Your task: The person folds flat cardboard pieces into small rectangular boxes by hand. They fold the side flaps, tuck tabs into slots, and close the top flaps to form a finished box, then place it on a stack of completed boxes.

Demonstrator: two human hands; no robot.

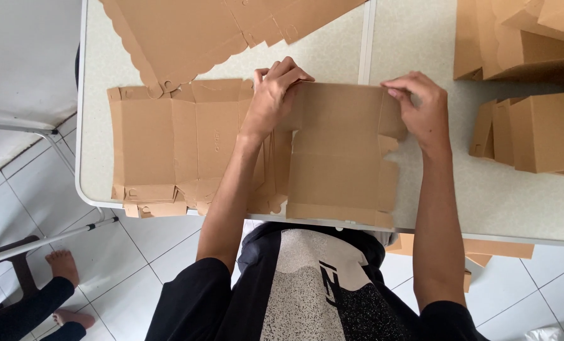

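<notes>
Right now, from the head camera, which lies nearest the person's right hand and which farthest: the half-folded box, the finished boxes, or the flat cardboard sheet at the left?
1. Half-folded box, gripped by the right hand.
2. Finished boxes, on the right.
3. Flat cardboard sheet, far left.

Two hands (pixel 276 95), several cardboard blanks (pixel 339 151)

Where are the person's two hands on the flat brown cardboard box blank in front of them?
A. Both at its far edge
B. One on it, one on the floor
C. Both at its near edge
A: the left hand and right hand both grip the far edge of the flat brown cardboard box blank.
</notes>
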